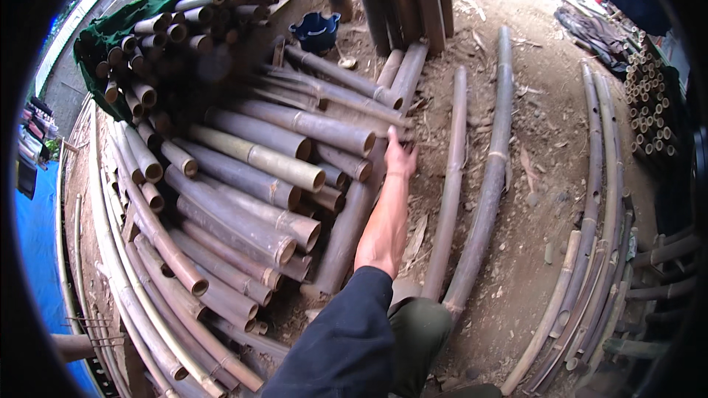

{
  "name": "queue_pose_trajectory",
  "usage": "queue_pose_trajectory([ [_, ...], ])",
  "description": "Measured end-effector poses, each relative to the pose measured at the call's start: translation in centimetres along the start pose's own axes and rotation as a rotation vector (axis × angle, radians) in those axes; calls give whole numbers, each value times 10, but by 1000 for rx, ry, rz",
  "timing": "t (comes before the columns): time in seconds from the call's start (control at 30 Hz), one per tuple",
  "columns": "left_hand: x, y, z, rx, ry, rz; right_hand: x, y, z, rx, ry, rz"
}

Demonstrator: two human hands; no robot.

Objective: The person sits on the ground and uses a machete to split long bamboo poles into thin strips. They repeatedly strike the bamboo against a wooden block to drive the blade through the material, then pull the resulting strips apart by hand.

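Note:
My left arm, in a dark sleeve, reaches forward from the lower edge. My left hand is at the right ends of the stacked bamboo poles, its thumb and a finger spread apart. Just beyond the fingertips lies the end of a long brown bamboo pole; whether they touch it I cannot tell. Left of my forearm, thick cut bamboo poles are piled with their hollow ends toward me. A thick pole on the ground runs under their ends, beside my wrist. My right hand is out of view.
Two long bamboo poles lie on the dirt right of my arm. Thinner poles lie farther right. A blue bucket stands behind the pile, near upright dark posts. Green cloth covers part of the upper stack. My knee is below the forearm.

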State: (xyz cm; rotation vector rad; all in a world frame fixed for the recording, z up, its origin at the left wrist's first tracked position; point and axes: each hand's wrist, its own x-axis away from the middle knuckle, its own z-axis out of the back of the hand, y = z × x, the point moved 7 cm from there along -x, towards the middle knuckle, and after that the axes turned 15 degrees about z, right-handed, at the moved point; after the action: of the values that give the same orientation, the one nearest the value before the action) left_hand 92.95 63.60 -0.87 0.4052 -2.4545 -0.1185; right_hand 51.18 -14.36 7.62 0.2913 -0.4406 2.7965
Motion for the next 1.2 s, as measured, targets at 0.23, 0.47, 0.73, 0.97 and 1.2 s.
queue_pose_trajectory([
  [0.23,142,29,-142,-266,-74,-289,55,-31,47,-83,66,1],
  [0.47,250,-90,22,-640,0,202,-52,-190,65,-468,75,412],
  [0.73,308,-192,182,-1381,-456,670,-127,-508,-81,-932,-904,554],
  [0.97,277,-120,136,-2077,-512,773,-124,-439,-102,-727,-533,710],
  [1.2,176,68,-47,-2214,214,-1334,-105,-220,-46,-440,-142,445],
])
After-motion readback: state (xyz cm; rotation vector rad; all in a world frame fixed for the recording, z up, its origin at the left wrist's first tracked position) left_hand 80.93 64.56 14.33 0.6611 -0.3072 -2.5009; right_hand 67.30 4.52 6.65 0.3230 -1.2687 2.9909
